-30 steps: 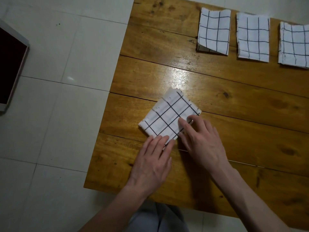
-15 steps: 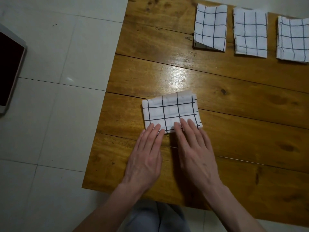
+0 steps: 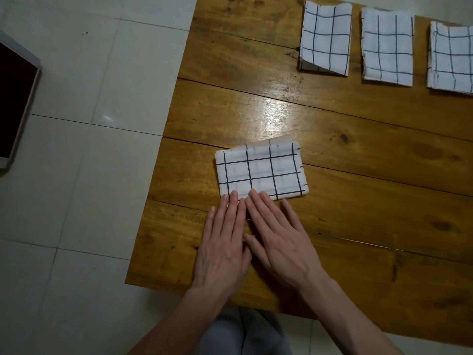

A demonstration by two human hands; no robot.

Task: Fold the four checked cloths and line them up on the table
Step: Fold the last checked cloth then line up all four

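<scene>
Wooden planks make up the table point(image 3: 332, 129), where a folded checked cloth point(image 3: 261, 171) lies near its front left corner. Both hands lie flat, fingers straight and together, gripping nothing: the left hand point(image 3: 222, 242) and right hand point(image 3: 279, 239) touch side by side, fingertips pressing the cloth's near edge. Three more folded cloths point(image 3: 387, 46) sit in a row along the far edge.

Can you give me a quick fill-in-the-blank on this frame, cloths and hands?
1. ____ folded cloths already lie in the far row.
2. The fourth cloth lies on the wooden ____.
3. Fingertips of the left hand and right hand rest on that cloth's ____ edge.

Missing: three; table; near
</scene>
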